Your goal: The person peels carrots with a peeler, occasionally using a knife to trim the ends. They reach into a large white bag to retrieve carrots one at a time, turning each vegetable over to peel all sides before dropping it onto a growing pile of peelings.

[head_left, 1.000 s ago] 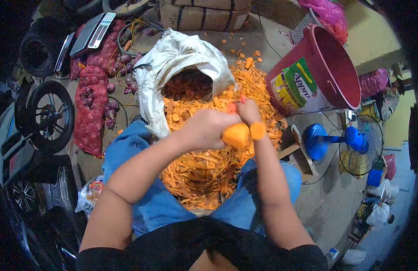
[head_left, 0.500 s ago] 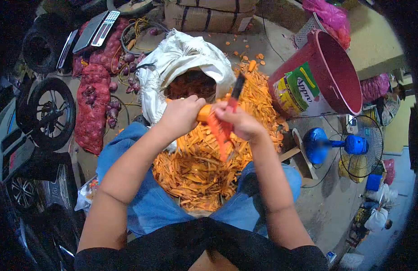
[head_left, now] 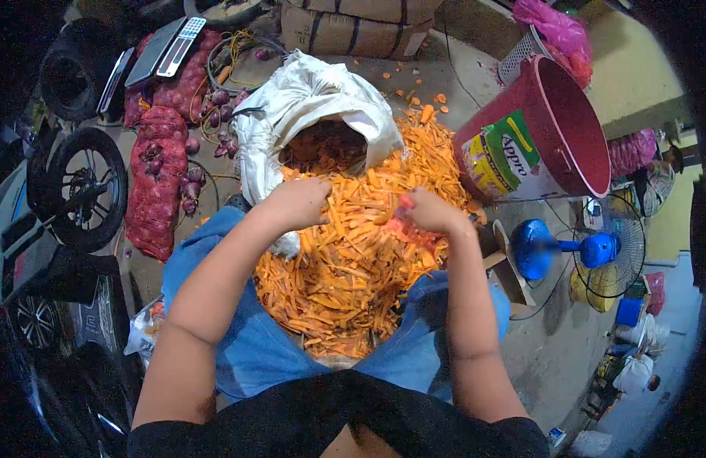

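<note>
Over the heap of orange carrot strips (head_left: 337,282) between my knees, my left hand (head_left: 301,203) is on the left side, thumb and fingers apart with nothing visible in them. My right hand (head_left: 433,211) is closed on a red tool (head_left: 406,202) at the heap's right side. Motion smears the tool's lower red part over the strips, so its exact kind does not show. Just beyond my hands, a white woven sack (head_left: 315,91) lies with its mouth towards me and dark reddish contents inside.
A tilted dark red bucket (head_left: 585,130) stands right of the heap, near a blue fan (head_left: 597,248). Red net bags of onions (head_left: 156,191) lie at left, with a scale (head_left: 166,49) on top. Cardboard boxes (head_left: 360,30) and scattered carrot slices (head_left: 442,98) are at the back.
My hands have moved apart and the orange carrot piece has left my left hand. The red tool has swung down with my right hand; its black end no longer shows.
</note>
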Available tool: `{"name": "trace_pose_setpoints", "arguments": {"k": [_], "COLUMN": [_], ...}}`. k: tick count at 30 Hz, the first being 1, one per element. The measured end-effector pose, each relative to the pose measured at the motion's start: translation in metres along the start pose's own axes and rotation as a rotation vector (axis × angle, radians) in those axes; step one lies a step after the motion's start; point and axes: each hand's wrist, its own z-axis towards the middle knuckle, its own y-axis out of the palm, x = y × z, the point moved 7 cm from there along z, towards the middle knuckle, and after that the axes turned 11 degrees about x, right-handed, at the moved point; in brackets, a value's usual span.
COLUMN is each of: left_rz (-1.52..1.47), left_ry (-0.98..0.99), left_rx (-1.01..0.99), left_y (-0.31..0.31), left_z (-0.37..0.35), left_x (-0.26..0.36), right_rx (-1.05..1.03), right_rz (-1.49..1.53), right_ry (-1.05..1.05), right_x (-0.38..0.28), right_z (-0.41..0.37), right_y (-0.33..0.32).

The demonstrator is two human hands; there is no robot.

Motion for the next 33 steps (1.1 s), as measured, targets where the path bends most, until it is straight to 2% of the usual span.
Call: {"name": "trace_pose_setpoints", "arguments": {"k": [2, 3, 4, 5, 6, 8, 10, 11, 16, 18, 20, 21, 23, 24, 26, 27, 28, 30, 31, 33], "left_rz": [-0.010, -0.010, -0.013, -0.016, -0.016, -0.009, -0.003, 0.003, -0.008, -0.021, -0.075, -0.076, -0.333, -0.334, -0.369, -0.298, -0.306, -0.614, -0.601, -0.668], "left_ry": [0.056, 0.060, 0.065, 0.071, 0.075, 0.073, 0.063, 0.049, 0.057, 0.050, 0.075, 0.072, -0.062, -0.067, -0.223, -0.178, -0.177, -0.416, -0.417, -0.465], "left_rx": [0.100, 0.102, 0.086, 0.072, 0.071, -0.049, -0.061, -0.071, -0.092, -0.095, -0.041, -0.044, -0.142, -0.145, -0.062, 0.113, 0.105, 0.119, 0.193, 0.219], "left_y": [-0.004, -0.002, 0.001, 0.004, 0.003, 0.009, 0.009, 0.010, 0.017, 0.025, 0.042, 0.050, 0.071, 0.086, 0.121, 0.132, 0.138, 0.152, 0.148, 0.158], "left_z": [0.001, 0.001, 0.001, 0.002, 0.002, 0.001, 0.001, 0.001, 0.007, 0.014, 0.031, 0.040, 0.061, 0.072, 0.101, 0.117, 0.124, 0.141, 0.148, 0.166], "left_x": [0.003, 0.003, 0.003, 0.004, 0.005, 0.007, 0.010, 0.011, 0.015, 0.011, 0.002, -0.003, -0.019, -0.032, -0.075, -0.090, -0.094, -0.110, -0.113, -0.126], "right_rx": [-0.126, 0.161, 0.428, 0.629, 0.893, 1.329, 1.471, 1.374, 1.221, 1.152, 1.169, 1.083, 0.950, 0.945, 0.798, 0.742, 0.734, 0.652, 0.592, 0.595], "right_rz": [0.525, 0.561, 0.455, 0.948, 0.564, 0.742, 0.863, 0.937, 0.931, 0.795, 0.790, 0.756, 0.710, 0.713, 0.513, 0.443, 0.438, 0.299, 0.299, 0.287], "right_ry": [0.219, 0.170, 0.281, 0.485, 0.393, 0.408, 0.357, 0.419, 0.463, 0.493, 0.530, 0.536, 0.576, 0.577, 0.644, 0.665, 0.673, 0.617, 0.662, 0.671], "right_x": [0.010, 0.016, 0.039, 0.067, 0.063, 0.091, 0.095, 0.104, 0.112, 0.110, 0.114, 0.125, 0.136, 0.128, 0.110, 0.109, 0.107, 0.101, 0.101, 0.101], "right_z": [-0.005, -0.009, -0.020, -0.034, -0.058, -0.098, -0.115, -0.115, -0.098, -0.090, -0.083, -0.075, -0.058, -0.054, -0.044, -0.039, -0.038, -0.030, -0.027, -0.022], "right_y": [-0.028, -0.065, -0.096, -0.111, -0.157, -0.185, -0.196, -0.190, -0.166, -0.159, -0.151, -0.139, -0.118, -0.115, -0.111, -0.108, -0.104, -0.101, -0.097, -0.091]}}
